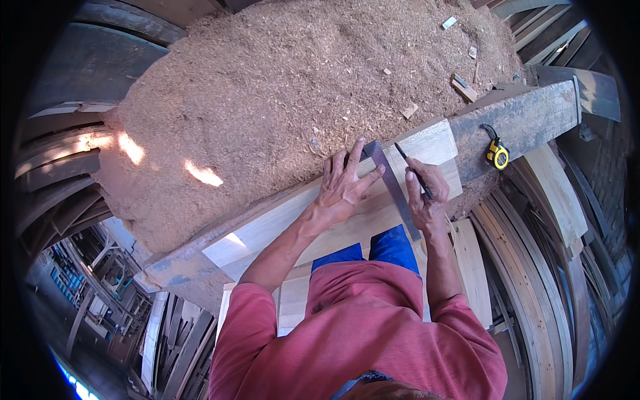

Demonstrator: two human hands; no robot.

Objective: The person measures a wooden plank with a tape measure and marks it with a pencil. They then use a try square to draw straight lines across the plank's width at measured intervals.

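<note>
From here, the boards (370, 213) present smooth, matt wood; the square (398, 193) shows a dull metal blade; the beam (537, 117) is rough, worn wood; the tape measure (497, 157) looks glossy plastic.

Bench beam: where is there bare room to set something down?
Bare: the beam's right end, beyond the tape measure; a smaller patch between tape measure and pale boards. Crowded: around the left hand, dark square, right hand and pen.

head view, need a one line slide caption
Left hand spread at a dark square across pale boards; right hand holding a slim, pencil-like tool.
</note>
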